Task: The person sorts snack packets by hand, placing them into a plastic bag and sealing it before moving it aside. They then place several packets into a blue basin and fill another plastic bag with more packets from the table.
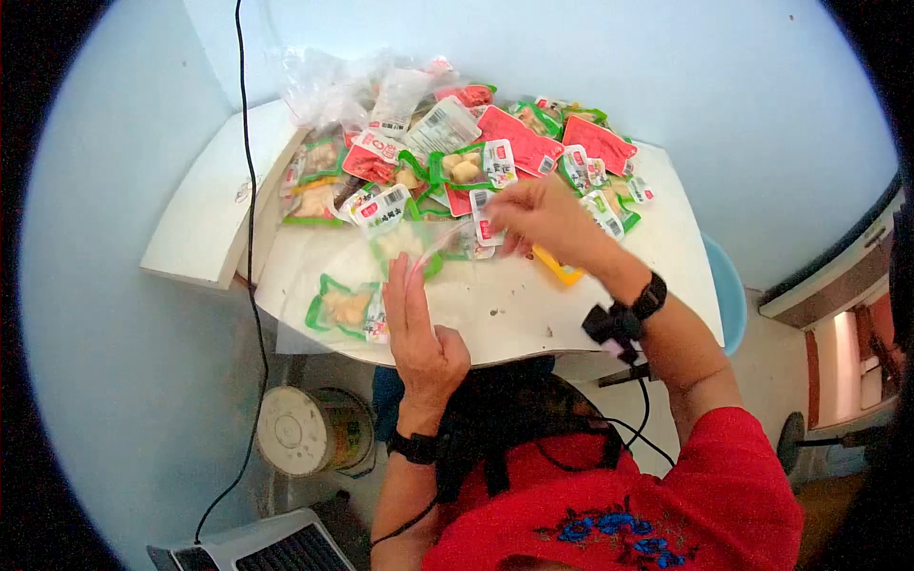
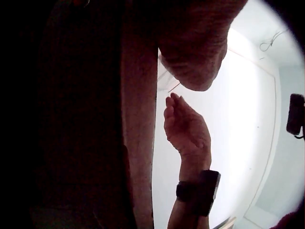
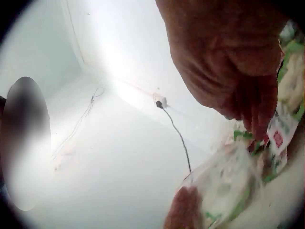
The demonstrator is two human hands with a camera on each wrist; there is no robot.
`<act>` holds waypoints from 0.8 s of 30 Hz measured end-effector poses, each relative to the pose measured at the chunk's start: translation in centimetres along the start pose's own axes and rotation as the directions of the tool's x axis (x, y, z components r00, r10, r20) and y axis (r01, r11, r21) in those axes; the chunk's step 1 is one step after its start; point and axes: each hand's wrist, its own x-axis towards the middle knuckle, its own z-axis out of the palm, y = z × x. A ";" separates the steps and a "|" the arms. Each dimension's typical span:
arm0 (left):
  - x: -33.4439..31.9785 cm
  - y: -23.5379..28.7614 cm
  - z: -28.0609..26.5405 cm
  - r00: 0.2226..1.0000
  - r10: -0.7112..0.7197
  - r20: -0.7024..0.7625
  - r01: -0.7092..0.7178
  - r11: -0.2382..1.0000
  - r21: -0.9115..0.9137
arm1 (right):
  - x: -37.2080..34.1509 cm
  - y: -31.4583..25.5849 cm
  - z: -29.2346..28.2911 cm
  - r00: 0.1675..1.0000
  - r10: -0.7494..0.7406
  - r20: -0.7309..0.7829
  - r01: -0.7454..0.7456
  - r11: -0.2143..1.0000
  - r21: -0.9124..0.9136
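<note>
A clear plastic zip bag (image 1: 367, 271) with a reddish seal strip lies at the table's front left. Inside show a green-edged snack packet (image 1: 345, 306) and a second packet of pale pieces (image 1: 388, 233). My left hand (image 1: 424, 352) holds the bag's right edge, its fingers long and pointing away from me. Up and to the right, my right hand (image 1: 547, 224) pinches the strip, fingertips blurred. Between the two hands the strip runs straight. In the right wrist view the bag (image 3: 224, 183) bulges beside the left fingertips (image 3: 183, 210).
Behind the hands, several snack packets (image 1: 514, 138) are heaped on the white table (image 1: 657, 295), with crumpled clear plastic (image 1: 328, 86) at the back left. A black cable (image 1: 249, 190) hangs down the left side. Below stand a lidded bucket (image 1: 295, 433) and a blue basin (image 1: 728, 295).
</note>
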 end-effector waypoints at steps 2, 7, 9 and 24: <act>0.0 0.1 0.0 1.000 0.002 0.003 -0.002 1.000 0.031 | 2.3 1.0 -2.0 0.975 -0.096 -0.199 0.069 0.988 -0.139; -0.1 -0.1 0.1 1.000 0.007 -0.003 -0.007 1.000 0.030 | 7.8 2.7 -3.5 0.907 -0.297 -0.301 -0.020 0.681 -0.732; 0.0 -0.1 0.1 1.000 0.012 -0.005 -0.012 0.999 0.035 | 8.9 3.3 -2.8 0.870 -0.398 -0.290 -0.036 0.535 -0.844; 0.2 0.3 0.2 1.000 0.004 0.025 -0.006 0.997 0.074 | 10.4 3.1 -3.6 0.934 -0.295 -0.200 0.026 0.616 -0.787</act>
